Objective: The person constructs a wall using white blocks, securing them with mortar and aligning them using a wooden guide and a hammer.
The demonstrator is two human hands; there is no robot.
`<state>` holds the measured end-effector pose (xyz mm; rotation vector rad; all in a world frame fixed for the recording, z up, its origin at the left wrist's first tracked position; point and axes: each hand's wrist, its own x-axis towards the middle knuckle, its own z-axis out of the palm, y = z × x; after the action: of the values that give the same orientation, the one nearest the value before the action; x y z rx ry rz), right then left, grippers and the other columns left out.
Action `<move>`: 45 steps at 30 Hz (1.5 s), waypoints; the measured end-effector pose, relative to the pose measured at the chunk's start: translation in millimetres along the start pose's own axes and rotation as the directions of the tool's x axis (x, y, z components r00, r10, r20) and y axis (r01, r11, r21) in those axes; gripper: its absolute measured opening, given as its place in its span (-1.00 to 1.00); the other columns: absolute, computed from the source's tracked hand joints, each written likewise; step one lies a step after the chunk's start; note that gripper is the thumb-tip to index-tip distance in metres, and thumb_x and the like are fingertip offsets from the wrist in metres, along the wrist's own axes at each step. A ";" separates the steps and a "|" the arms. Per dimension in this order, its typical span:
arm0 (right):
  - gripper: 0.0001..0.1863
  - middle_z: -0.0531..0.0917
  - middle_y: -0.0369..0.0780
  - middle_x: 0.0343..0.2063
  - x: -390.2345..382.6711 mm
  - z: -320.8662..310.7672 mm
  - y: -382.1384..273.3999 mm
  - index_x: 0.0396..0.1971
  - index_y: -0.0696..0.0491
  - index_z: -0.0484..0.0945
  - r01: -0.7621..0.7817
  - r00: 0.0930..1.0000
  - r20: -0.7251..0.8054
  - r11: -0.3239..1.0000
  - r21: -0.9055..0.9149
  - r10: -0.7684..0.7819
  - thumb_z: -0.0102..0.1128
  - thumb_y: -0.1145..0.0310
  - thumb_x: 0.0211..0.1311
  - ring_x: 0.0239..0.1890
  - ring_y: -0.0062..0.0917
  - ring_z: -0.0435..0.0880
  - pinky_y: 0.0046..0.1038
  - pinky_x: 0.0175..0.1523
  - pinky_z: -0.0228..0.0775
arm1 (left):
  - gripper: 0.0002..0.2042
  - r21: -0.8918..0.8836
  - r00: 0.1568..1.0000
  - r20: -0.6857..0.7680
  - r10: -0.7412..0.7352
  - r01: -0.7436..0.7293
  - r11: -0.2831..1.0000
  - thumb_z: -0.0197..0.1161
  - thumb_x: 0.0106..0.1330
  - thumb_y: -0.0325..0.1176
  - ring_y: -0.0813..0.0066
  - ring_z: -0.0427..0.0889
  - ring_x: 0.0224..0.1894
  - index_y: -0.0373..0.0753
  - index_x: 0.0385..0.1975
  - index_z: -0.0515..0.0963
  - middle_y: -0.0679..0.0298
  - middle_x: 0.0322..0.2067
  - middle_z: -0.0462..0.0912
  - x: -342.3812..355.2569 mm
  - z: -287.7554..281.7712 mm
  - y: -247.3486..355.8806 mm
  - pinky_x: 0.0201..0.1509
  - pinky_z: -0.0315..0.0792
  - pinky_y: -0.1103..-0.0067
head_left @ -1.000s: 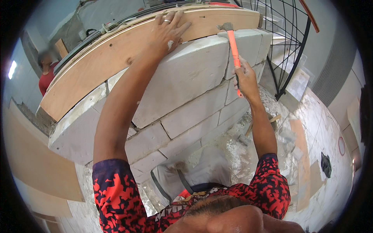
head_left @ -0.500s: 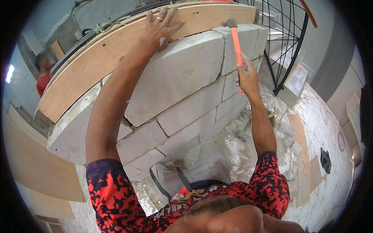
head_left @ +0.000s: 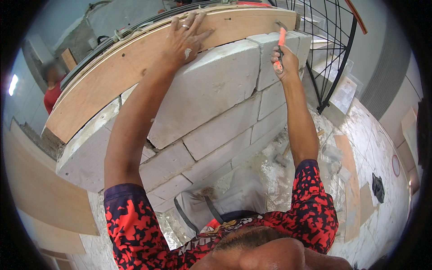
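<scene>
My left hand point(head_left: 185, 42) lies with spread fingers on a long plywood board point(head_left: 252, 21), which stands along the top of a wall of white blocks point(head_left: 211, 87). Its palm rests near the upper edge of the largest block. In my right hand point(head_left: 287, 62) is a hammer point(head_left: 282, 37) with an orange handle, gripped by the lower part. The hammer's head is up at the right end of the board; whether it touches the wood I cannot tell.
A black metal railing point(head_left: 344, 58) rises beside pale steps at the right. Long dark rods point(head_left: 96, 53) lie behind the board. Another person in red point(head_left: 53, 96) is at the far left. Loose rubble and a plywood strip point(head_left: 348, 180) lie on the floor at the right.
My right hand has moved up and away from me, bringing the hammer's head rightward onto the board's end area. The left hand stays on the board.
</scene>
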<state>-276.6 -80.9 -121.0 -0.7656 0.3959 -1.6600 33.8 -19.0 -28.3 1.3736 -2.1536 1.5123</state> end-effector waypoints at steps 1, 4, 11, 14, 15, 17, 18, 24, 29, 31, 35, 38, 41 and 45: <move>-0.86 0.46 -0.26 -0.44 0.6 3.7 -0.1 -0.19 0.14 0.36 0.003 1.000 0.021 1.000 -0.012 -0.003 -0.10 0.43 0.34 -0.57 -0.63 0.41 -0.60 -0.61 0.32 | -0.41 -0.008 1.000 -0.013 0.003 -0.003 1.000 0.18 0.23 -0.28 0.29 -0.02 0.44 0.27 0.30 0.29 0.29 0.44 -0.05 -0.4 -0.9 -0.2 0.37 0.00 0.11; -0.88 0.46 -0.26 -0.44 -2.4 6.3 -1.5 -0.21 0.13 0.35 0.044 0.998 -0.045 0.999 0.015 -0.044 -0.10 0.43 0.33 -0.56 -0.63 0.41 -0.61 -0.62 0.31 | -0.41 -0.009 0.999 -0.038 0.011 -0.011 1.000 0.20 0.22 -0.25 0.30 0.02 0.42 0.27 0.30 0.29 0.29 0.44 -0.03 -1.2 -3.8 0.0 0.37 0.01 0.10; -0.89 0.45 -0.25 -0.46 -6.3 3.9 -1.0 -0.25 0.11 0.35 0.035 0.999 -0.010 0.992 -0.123 -0.036 -0.11 0.42 0.31 -0.58 -0.62 0.42 -0.58 -0.64 0.30 | -0.51 -0.021 0.999 -0.002 -0.044 0.044 0.999 0.17 0.28 -0.20 0.32 -0.01 0.45 0.29 0.25 0.36 0.36 0.43 0.01 -0.1 -7.2 5.1 0.45 -0.05 0.11; -0.89 0.44 -0.26 -0.52 -9.0 8.4 3.8 -0.28 0.10 0.36 0.077 0.995 -0.061 0.990 -0.118 -0.084 -0.11 0.40 0.31 -0.63 -0.62 0.41 -0.58 -0.69 0.25 | -0.50 -0.009 0.999 0.006 -0.049 0.049 0.999 0.17 0.28 -0.21 0.32 0.00 0.44 0.30 0.25 0.36 0.37 0.43 0.00 1.1 -7.0 5.7 0.45 -0.06 0.11; -0.89 0.44 -0.27 -0.55 -12.4 7.8 0.7 -0.29 0.09 0.36 0.053 0.997 -0.048 0.988 -0.148 -0.061 -0.11 0.39 0.31 -0.65 -0.63 0.40 -0.58 -0.71 0.23 | -0.50 -0.004 0.999 0.009 -0.050 0.050 0.999 0.17 0.27 -0.21 0.32 0.00 0.44 0.30 0.25 0.36 0.37 0.43 0.00 1.3 -6.5 6.4 0.46 -0.06 0.11; -0.89 0.43 -0.28 -0.59 -12.9 11.7 0.5 -0.31 0.09 0.37 0.072 0.994 -0.071 0.986 -0.148 -0.083 -0.11 0.38 0.30 -0.68 -0.63 0.39 -0.58 -0.74 0.20 | -0.43 0.001 1.000 -0.014 -0.021 0.022 1.000 0.23 0.22 -0.22 0.29 0.04 0.41 0.26 0.28 0.32 0.30 0.42 0.03 1.4 -7.2 4.4 0.39 0.03 0.09; -0.88 0.42 -0.28 -0.61 -11.7 16.9 5.0 -0.32 0.09 0.38 0.112 0.986 -0.110 0.986 -0.125 -0.126 -0.11 0.37 0.30 -0.70 -0.63 0.38 -0.58 -0.75 0.18 | -0.40 0.003 1.000 -0.025 -0.007 0.007 1.000 0.26 0.19 -0.23 0.27 0.06 0.40 0.23 0.29 0.30 0.26 0.41 0.04 1.2 -6.9 3.4 0.35 0.07 0.08; -0.89 0.45 -0.28 -0.52 -13.8 11.0 -2.2 -0.29 0.09 0.37 0.071 0.994 -0.062 0.964 -0.255 -0.089 -0.10 0.39 0.29 -0.65 -0.64 0.41 -0.57 -0.72 0.24 | -0.44 -0.041 0.999 -0.032 -0.020 0.019 0.999 0.19 0.26 -0.21 0.30 0.06 0.41 0.20 0.30 0.29 0.24 0.42 0.02 0.3 -6.0 3.5 0.40 0.02 0.11; -0.89 0.47 -0.28 -0.45 -16.1 11.8 0.0 -0.26 0.09 0.36 0.091 0.993 -0.050 0.959 -0.267 -0.108 -0.09 0.40 0.29 -0.60 -0.65 0.43 -0.57 -0.68 0.30 | -0.41 -0.051 0.995 -0.085 -0.059 0.055 0.997 0.22 0.24 -0.24 0.30 0.05 0.42 0.23 0.31 0.28 0.30 0.42 0.04 1.1 3.7 5.9 0.42 -0.01 0.12; -0.89 0.47 -0.28 -0.45 -12.8 8.7 4.0 -0.25 0.09 0.35 0.118 0.987 -0.079 0.970 -0.212 -0.138 -0.08 0.40 0.29 -0.61 -0.66 0.42 -0.57 -0.68 0.31 | -0.40 -0.076 0.992 -0.104 -0.074 0.066 0.995 0.23 0.22 -0.26 0.29 0.04 0.43 0.23 0.31 0.28 0.32 0.42 0.05 2.3 7.4 5.9 0.43 -0.01 0.12; -0.89 0.47 -0.28 -0.45 -21.2 14.9 2.6 -0.26 0.10 0.35 0.101 0.993 -0.033 0.946 -0.307 -0.117 -0.09 0.40 0.29 -0.61 -0.65 0.43 -0.58 -0.67 0.32 | -0.40 -0.067 0.986 -0.161 -0.034 0.023 0.998 0.23 0.22 -0.25 0.27 0.12 0.38 0.10 0.31 0.28 0.23 0.37 0.14 1.0 7.0 1.1 0.36 0.04 0.09; -0.89 0.48 -0.28 -0.45 -24.3 16.5 1.2 -0.26 0.10 0.35 0.080 0.994 -0.045 0.950 -0.303 -0.099 -0.09 0.40 0.29 -0.61 -0.65 0.44 -0.58 -0.67 0.31 | -0.41 -0.070 0.982 -0.183 -0.039 0.026 0.997 0.24 0.22 -0.24 0.26 0.20 0.33 0.01 0.30 0.29 0.20 0.32 0.23 3.5 3.4 1.3 0.29 0.08 0.05; -0.88 0.48 -0.26 -0.46 -24.7 21.6 -1.3 -0.24 0.10 0.36 0.058 0.997 -0.037 0.943 -0.328 -0.074 -0.08 0.40 0.28 -0.64 -0.64 0.44 -0.57 -0.69 0.29 | -0.40 -0.052 0.973 -0.227 -0.025 0.014 0.999 0.24 0.21 -0.24 0.26 0.25 0.28 -0.03 0.30 0.29 0.21 0.26 0.28 4.1 7.8 -2.2 0.24 0.12 0.06; -0.76 0.48 -0.24 -0.47 -28.4 19.5 -3.6 -0.09 0.14 0.35 0.135 0.984 -0.074 0.946 -0.295 -0.163 -0.07 0.42 0.27 -0.70 -0.61 0.43 -0.56 -0.72 0.28 | -0.37 -0.077 0.963 -0.270 -0.016 -0.005 0.997 0.26 0.20 -0.26 0.28 0.26 0.27 -0.10 0.31 0.25 0.21 0.23 0.31 3.1 4.1 -3.4 0.19 0.17 0.10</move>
<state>-263.9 -49.9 -112.2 -0.9519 0.6754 -1.8089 36.0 -24.3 -26.2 1.0768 -2.0143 1.4992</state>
